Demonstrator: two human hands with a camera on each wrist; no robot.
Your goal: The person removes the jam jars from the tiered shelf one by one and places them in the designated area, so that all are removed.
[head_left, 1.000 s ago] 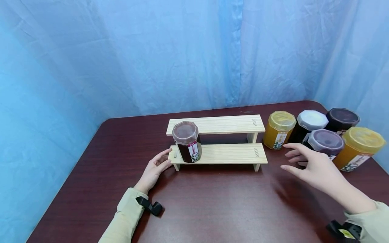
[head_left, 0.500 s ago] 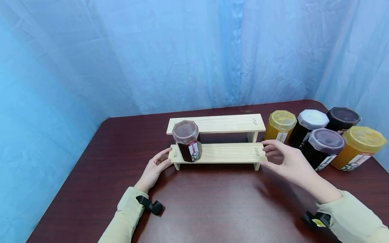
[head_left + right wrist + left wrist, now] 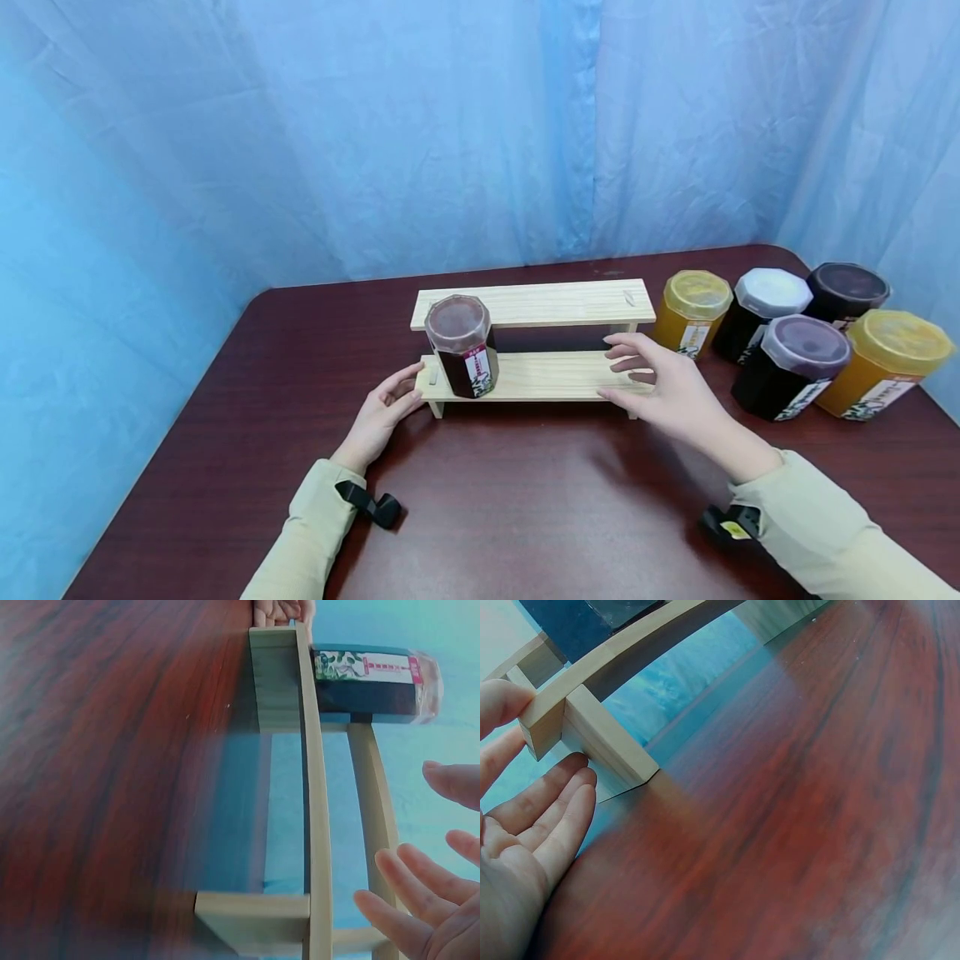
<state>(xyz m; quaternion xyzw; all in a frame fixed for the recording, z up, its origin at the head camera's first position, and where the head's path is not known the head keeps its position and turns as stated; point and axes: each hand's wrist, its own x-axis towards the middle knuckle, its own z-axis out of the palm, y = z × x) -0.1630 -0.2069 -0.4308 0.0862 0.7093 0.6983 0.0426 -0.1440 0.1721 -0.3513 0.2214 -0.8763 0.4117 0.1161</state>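
Note:
A two-tier wooden shelf rack stands on the table, with its upper board (image 3: 540,304) behind its lower board (image 3: 555,377). One dark jar (image 3: 462,350) with a clear lid and a white-and-magenta label is upright near the lower board's left end. At that end my left hand (image 3: 378,429) pinches the board between thumb and index finger; in the left wrist view its other fingers (image 3: 562,802) spread beside the rack's leg (image 3: 604,735). Over the lower board's right end hovers my right hand (image 3: 667,387), fingers parted and holding nothing.
Several jars cluster at the table's right: a yellow one (image 3: 693,312) closest to the rack, a white-lidded one (image 3: 768,304), a purple-lidded one (image 3: 798,367), a black one (image 3: 847,292) and a larger yellow one (image 3: 888,367). Blue curtains (image 3: 450,142) hang behind the table.
My right hand has moved left from in front of the jars to over the right part of the lower board. The left hand and the jar on the rack have stayed put.

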